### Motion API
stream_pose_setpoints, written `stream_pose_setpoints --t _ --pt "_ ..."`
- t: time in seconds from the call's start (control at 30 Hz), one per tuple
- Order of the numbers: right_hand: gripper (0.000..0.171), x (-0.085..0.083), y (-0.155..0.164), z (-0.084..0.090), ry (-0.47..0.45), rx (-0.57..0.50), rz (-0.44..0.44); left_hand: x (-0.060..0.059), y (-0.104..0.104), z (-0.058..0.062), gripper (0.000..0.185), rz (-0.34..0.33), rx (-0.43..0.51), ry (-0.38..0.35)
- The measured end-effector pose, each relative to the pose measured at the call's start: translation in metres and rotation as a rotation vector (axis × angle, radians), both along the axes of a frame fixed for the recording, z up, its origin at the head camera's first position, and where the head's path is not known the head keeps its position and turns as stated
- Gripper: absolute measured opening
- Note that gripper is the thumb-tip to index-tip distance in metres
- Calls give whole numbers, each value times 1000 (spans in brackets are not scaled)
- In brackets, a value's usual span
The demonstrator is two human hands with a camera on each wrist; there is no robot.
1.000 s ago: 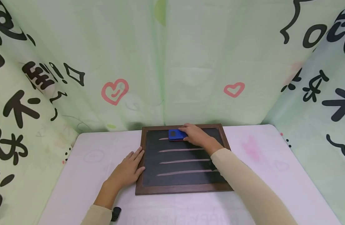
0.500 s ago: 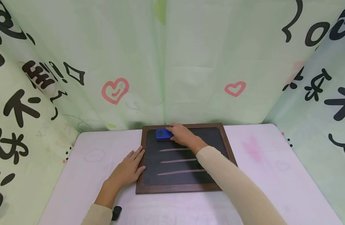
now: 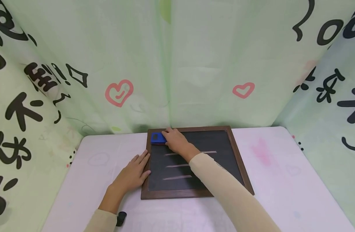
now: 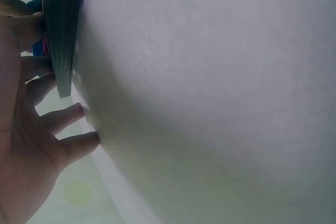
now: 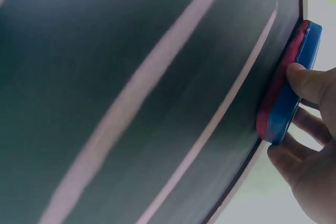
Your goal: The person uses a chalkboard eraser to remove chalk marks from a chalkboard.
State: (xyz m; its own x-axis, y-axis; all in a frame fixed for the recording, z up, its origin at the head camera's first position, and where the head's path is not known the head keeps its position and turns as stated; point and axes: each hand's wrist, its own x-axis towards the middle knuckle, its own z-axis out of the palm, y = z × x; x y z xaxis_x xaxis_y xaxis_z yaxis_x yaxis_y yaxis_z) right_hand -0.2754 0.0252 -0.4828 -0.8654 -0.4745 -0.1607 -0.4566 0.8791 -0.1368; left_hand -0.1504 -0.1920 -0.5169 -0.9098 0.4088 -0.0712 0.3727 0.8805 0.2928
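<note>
- The right hand [image 3: 175,141] grips the blue plastic eraser with a red felt underside [image 3: 157,138], thumb and fingers curled round it, at the far left corner of the dark wood-framed chalkboard [image 3: 223,154].
- The left hand [image 3: 133,174] lies flat, fingers straight, against the board's left frame.
- Since a second ago the eraser has slid left; the top chalk line is gone and three remain.
- The board lies on a pale pink table [image 3: 281,180], with green printed curtains [image 3: 194,64] around.

The board [image 3: 194,161] has a dark wood frame around a matt black slate with chalky streaks. On its far left corner, the eraser [image 3: 158,138] looks blue plastic with a red felt pad. The table [image 3: 281,180] beneath is matt white.
</note>
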Motion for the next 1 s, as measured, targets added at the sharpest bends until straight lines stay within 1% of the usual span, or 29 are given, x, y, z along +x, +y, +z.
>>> stream_pose_setpoints --t 0.2,0.6,0.8,1.0 --pt "60 0 1 -1 -3 -13 -11 0 0 0 69 -4 -1 3" --pt "60 -1 15 7 -74 -27 -10 0 3 0 69 12 10 0" --pt "61 -3 30 7 -95 -64 -18 0 2 1 69 7 10 6" --pt "62 -5 54 6 -107 -99 -45 0 2 2 69 -2 23 11"
